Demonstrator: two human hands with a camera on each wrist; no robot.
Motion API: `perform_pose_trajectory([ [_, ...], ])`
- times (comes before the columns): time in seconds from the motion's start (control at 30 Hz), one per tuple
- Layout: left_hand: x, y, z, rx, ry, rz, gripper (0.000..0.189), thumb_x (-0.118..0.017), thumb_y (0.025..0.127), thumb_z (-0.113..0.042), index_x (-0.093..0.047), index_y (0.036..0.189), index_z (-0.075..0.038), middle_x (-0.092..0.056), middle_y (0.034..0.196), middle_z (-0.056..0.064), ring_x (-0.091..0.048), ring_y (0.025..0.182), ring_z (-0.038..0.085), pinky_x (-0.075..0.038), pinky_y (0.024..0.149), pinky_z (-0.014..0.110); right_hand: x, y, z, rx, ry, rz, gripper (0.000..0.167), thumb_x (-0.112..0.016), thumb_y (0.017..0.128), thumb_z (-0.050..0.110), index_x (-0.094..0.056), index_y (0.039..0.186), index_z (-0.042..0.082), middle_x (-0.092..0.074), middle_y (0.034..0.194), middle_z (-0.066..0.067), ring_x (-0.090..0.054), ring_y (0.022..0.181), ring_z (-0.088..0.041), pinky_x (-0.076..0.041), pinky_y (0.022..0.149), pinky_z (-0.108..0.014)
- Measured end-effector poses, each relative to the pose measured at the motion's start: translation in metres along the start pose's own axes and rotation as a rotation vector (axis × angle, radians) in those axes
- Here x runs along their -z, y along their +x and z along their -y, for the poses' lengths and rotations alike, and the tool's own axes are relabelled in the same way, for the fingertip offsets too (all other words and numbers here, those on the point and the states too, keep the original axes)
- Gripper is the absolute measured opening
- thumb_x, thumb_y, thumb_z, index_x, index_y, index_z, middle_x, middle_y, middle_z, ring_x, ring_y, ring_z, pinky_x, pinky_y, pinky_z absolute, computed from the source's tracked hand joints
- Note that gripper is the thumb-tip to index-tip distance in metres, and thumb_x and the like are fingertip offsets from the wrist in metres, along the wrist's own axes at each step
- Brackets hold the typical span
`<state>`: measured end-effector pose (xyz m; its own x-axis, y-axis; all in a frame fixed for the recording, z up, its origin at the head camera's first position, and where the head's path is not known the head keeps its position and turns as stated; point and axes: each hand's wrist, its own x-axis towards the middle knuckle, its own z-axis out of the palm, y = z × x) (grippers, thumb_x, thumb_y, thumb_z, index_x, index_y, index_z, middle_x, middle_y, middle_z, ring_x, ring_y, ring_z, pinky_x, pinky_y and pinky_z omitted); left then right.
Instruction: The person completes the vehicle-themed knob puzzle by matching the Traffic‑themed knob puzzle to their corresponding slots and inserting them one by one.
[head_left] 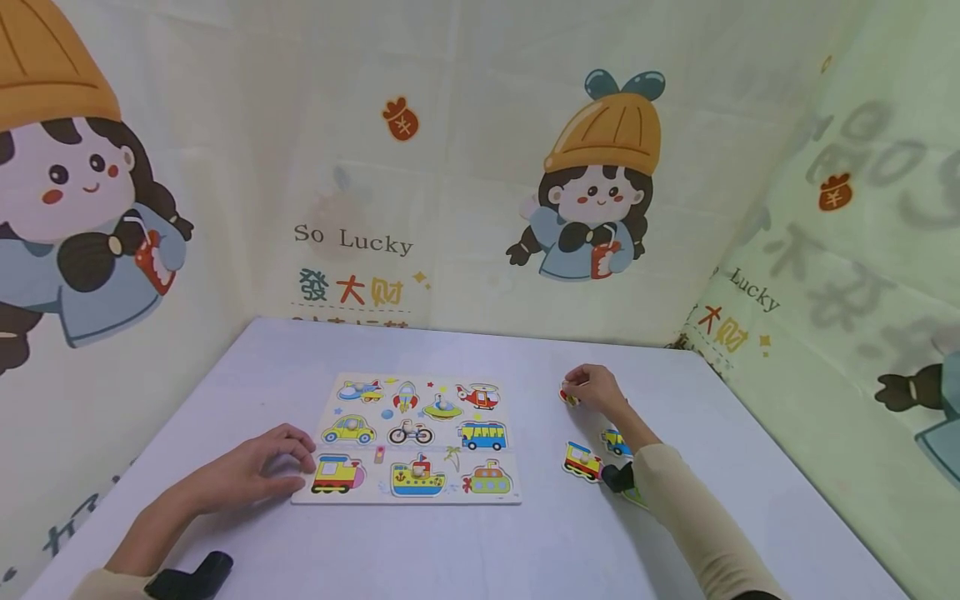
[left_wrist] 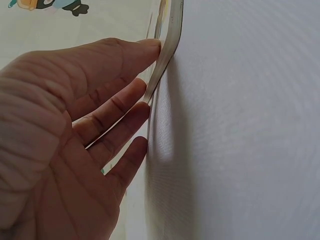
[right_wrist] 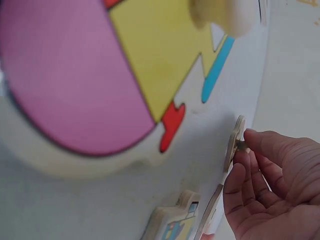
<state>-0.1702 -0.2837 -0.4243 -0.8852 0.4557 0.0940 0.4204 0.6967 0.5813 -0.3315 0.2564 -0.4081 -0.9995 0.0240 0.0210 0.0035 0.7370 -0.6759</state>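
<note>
A wooden knob puzzle board (head_left: 378,497) printed with vehicles lies on the table. Knobs show on its car (head_left: 349,429) and ship (head_left: 417,480). At the board's left edge, my left hand (head_left: 251,467) touches the side with thumb and fingertips, fingers loosely bent. Right of the board, my right hand (head_left: 596,388) pinches the knob of a small puzzle piece (head_left: 570,398), mostly hidden by the fingers. In the right wrist view, that piece (right_wrist: 233,145) stands edge-on at the fingertips of the hand (right_wrist: 272,185).
Nearer the right forearm lie a train piece (head_left: 582,462), a blue and yellow vehicle piece (head_left: 617,442) and a green piece (head_left: 636,497) partly covered by the sleeve. A white table (head_left: 360,550) carries everything. Printed cloth (head_left: 465,183) hangs behind and at both sides.
</note>
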Motion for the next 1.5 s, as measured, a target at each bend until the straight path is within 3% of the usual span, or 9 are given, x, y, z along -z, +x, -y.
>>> perform_pose_trajectory([
  [0.03,0.000,0.000,0.000,0.006,0.000,-0.002,0.020,-0.083,0.085,-0.027,-0.070,0.100,-0.027,-0.058,0.123,-0.001,-0.054,0.119,0.031,-0.051,0.103,0.041,0.000,0.000,0.000,0.006,0.001,-0.001,0.021,-0.073,0.093,0.011,-0.068,0.109,-0.002,-0.067,0.100,-0.014,-0.061,0.084,-0.023,-0.052,0.067,-0.028],
  [0.27,0.001,0.000,-0.003,0.009,-0.019,0.008,0.019,-0.083,0.086,-0.025,-0.070,0.100,-0.025,-0.059,0.123,0.001,-0.054,0.120,0.035,-0.047,0.103,0.061,-0.002,0.001,-0.002,0.024,-0.010,-0.011,0.019,-0.072,0.094,0.011,-0.068,0.108,-0.001,-0.068,0.100,-0.014,-0.062,0.085,-0.022,-0.053,0.068,-0.027],
  [0.5,0.002,-0.001,-0.004,0.008,0.005,0.003,0.019,-0.082,0.086,-0.028,-0.070,0.101,-0.027,-0.058,0.124,-0.002,-0.054,0.118,0.028,-0.050,0.101,0.027,-0.002,0.000,-0.003,0.031,-0.035,-0.025,0.020,-0.071,0.096,0.012,-0.067,0.110,-0.001,-0.068,0.104,-0.015,-0.063,0.091,-0.025,-0.056,0.074,-0.030],
  [0.8,0.003,-0.001,-0.004,0.006,0.004,0.008,0.018,-0.082,0.087,-0.028,-0.070,0.101,-0.028,-0.058,0.124,-0.002,-0.054,0.118,0.028,-0.050,0.102,0.029,0.000,-0.002,-0.002,-0.002,0.027,-0.008,0.023,-0.072,0.096,0.015,-0.067,0.113,0.000,-0.068,0.104,-0.014,-0.062,0.092,-0.025,-0.055,0.072,-0.026],
  [0.97,0.001,-0.001,-0.003,0.004,-0.010,0.010,0.017,-0.081,0.087,-0.028,-0.070,0.100,-0.028,-0.058,0.124,-0.002,-0.054,0.119,0.028,-0.050,0.104,0.049,-0.004,-0.003,-0.002,0.014,0.066,0.008,0.024,-0.073,0.096,0.016,-0.068,0.114,0.001,-0.069,0.104,-0.013,-0.063,0.092,-0.024,-0.055,0.071,-0.025],
  [1.07,0.001,0.000,-0.002,0.006,-0.011,0.008,0.017,-0.081,0.087,-0.028,-0.070,0.100,-0.028,-0.058,0.123,-0.002,-0.054,0.119,0.028,-0.050,0.104,0.052,-0.008,-0.007,0.003,0.026,0.078,0.015,0.026,-0.073,0.096,0.016,-0.068,0.116,0.001,-0.069,0.106,-0.013,-0.063,0.094,-0.025,-0.056,0.074,-0.025],
  [1.2,0.001,0.000,-0.002,0.017,0.001,0.006,0.018,-0.082,0.087,-0.029,-0.070,0.100,-0.030,-0.058,0.123,-0.004,-0.054,0.119,0.027,-0.051,0.104,0.042,-0.012,-0.011,0.013,0.037,0.093,0.032,0.026,-0.074,0.095,0.016,-0.068,0.116,0.002,-0.069,0.107,-0.013,-0.064,0.095,-0.025,-0.056,0.075,-0.026],
  [1.37,0.001,0.000,-0.003,0.016,-0.007,0.011,0.018,-0.081,0.087,-0.029,-0.070,0.100,-0.030,-0.058,0.124,-0.003,-0.054,0.121,0.031,-0.051,0.104,0.050,-0.017,-0.013,0.026,0.060,0.105,0.052,0.024,-0.075,0.094,0.016,-0.069,0.113,0.003,-0.070,0.104,-0.011,-0.063,0.091,-0.023,-0.055,0.071,-0.025],
  [1.5,0.001,0.000,-0.003,0.019,-0.003,0.010,0.018,-0.081,0.087,-0.030,-0.070,0.100,-0.030,-0.058,0.124,-0.004,-0.054,0.120,0.029,-0.051,0.104,0.040,-0.022,-0.013,0.034,0.070,0.115,0.065,0.023,-0.076,0.094,0.017,-0.069,0.112,0.005,-0.070,0.102,-0.010,-0.062,0.089,-0.022,-0.055,0.071,-0.025],
])
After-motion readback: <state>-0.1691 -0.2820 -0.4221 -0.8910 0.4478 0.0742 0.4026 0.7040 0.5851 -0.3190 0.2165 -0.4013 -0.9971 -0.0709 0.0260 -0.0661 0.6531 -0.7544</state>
